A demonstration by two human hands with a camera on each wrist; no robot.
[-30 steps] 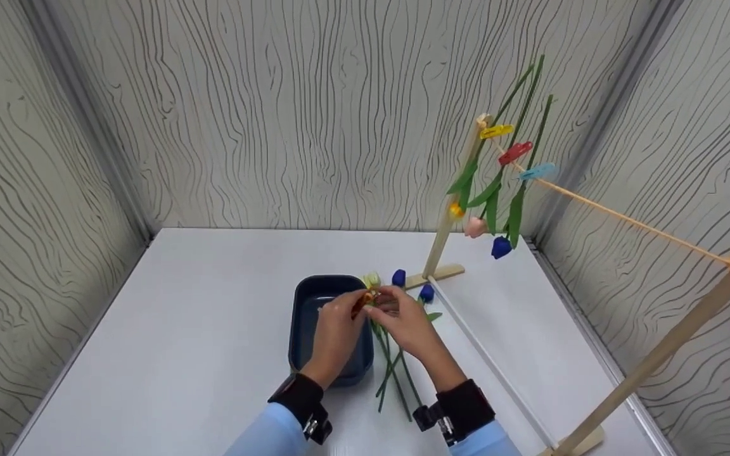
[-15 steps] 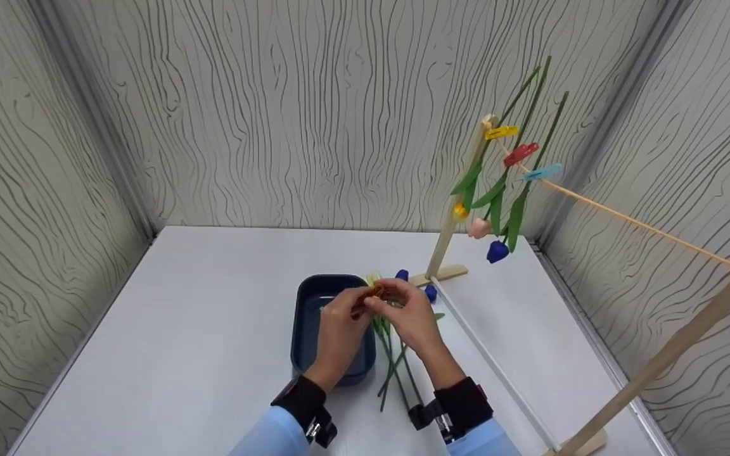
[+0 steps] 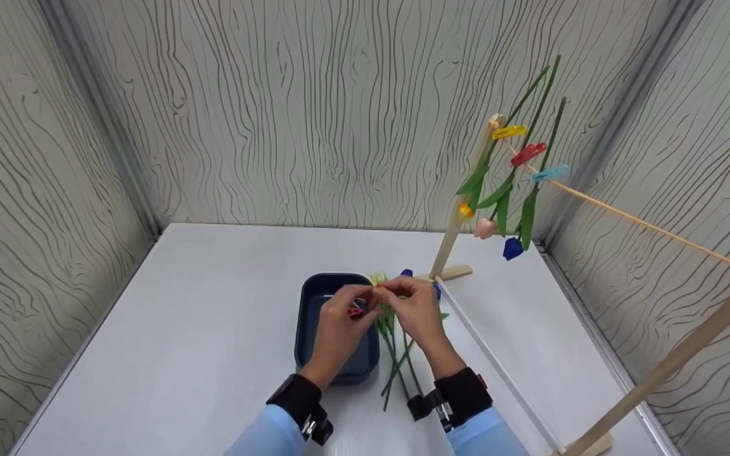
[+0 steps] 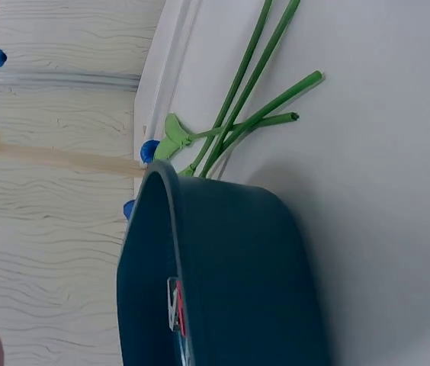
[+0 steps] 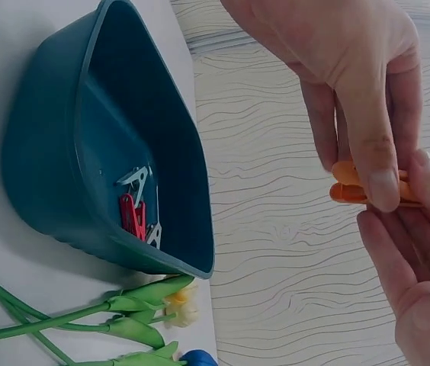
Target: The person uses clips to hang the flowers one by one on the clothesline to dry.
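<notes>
Since a second ago, the right hand (image 3: 419, 311) has lifted slightly and now covers more of the blue tulip heads, while the left hand's (image 3: 338, 322) thumb and forefinger have parted enough to show a red clothespin (image 5: 132, 217) in the bin beyond them. The two hands meet just above the right rim of a dark blue plastic bin (image 3: 355, 379), and both grips are closed on one orange clothespin (image 5: 348, 193), pinched between thumbs and fingertips; the left thumb lies across it in the right wrist view. Inside the bin, the red clothespin lies among grey-white clothespins (image 5: 136, 178). Just right of the bin, artificial tulips lie on the white counter (image 3: 213, 329), their green stems (image 3: 401, 365) crossing toward the person; a pale yellow tulip head (image 3: 377, 277) rests near the bin's far right corner, with blue tulip heads (image 3: 407, 273) beside it. Farther right, an orange cord (image 3: 644, 223) runs between two wooden posts (image 3: 446, 247). Near its far end, yellow (image 3: 509, 132), red (image 3: 529, 154) and light blue clothespins (image 3: 551, 173) carry three tulips hanging head down: orange-yellow (image 3: 466, 211), pink (image 3: 485, 228) and blue (image 3: 512, 249). Light blue sleeves (image 3: 270, 434) and black wrist straps (image 3: 294, 396) show below the hands.
</notes>
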